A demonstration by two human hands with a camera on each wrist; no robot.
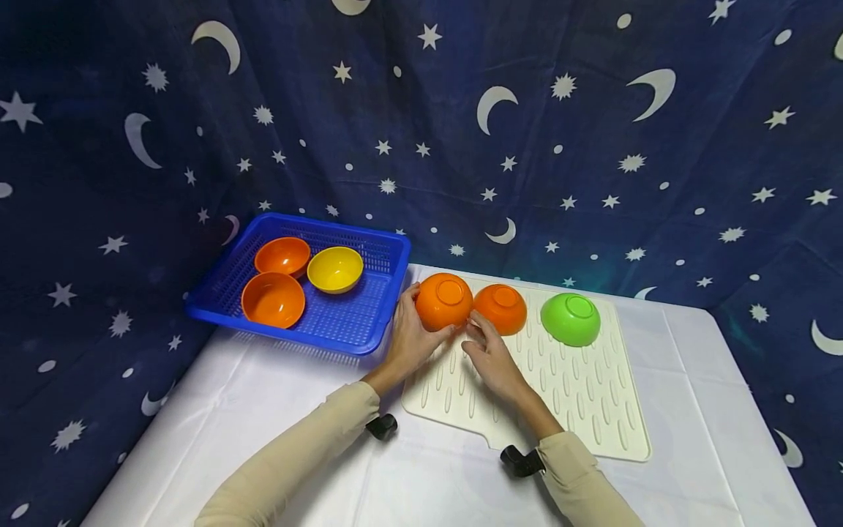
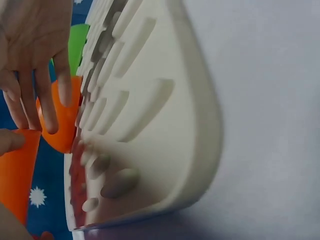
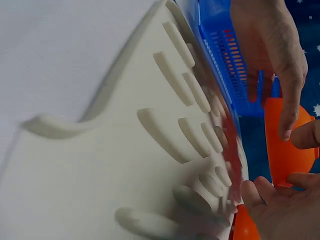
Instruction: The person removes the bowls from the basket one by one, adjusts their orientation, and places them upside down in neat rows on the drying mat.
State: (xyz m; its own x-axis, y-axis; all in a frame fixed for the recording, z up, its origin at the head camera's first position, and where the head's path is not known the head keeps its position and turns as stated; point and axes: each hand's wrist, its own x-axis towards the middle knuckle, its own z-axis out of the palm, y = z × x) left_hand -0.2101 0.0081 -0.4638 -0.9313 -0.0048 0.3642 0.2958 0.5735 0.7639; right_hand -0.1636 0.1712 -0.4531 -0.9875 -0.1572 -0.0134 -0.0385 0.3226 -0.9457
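My left hand [image 1: 413, 335] grips an upside-down orange bowl [image 1: 444, 301] by its side, thumb and fingers spread around it. In the right wrist view, this bowl [image 3: 287, 142] is held just off the white drying mat [image 1: 596, 399]. My right hand [image 1: 492, 359] is at the bowl's right side, its fairly straight fingertips at the rim; in the left wrist view those fingers [image 2: 45, 100] point toward the bowl. A second orange bowl [image 1: 502, 309] sits upside down on the mat beside it. Further right, a green bowl [image 1: 571, 320] also rests upside down.
Left of the mat stands a blue plastic basket [image 1: 356, 344]. Inside lie two orange bowls [image 1: 273, 300] and a yellow bowl [image 1: 335, 269], openings up. A white cloth [image 1: 698, 410] covers the table, and a dark star-patterned curtain [image 1: 421, 110] hangs behind.
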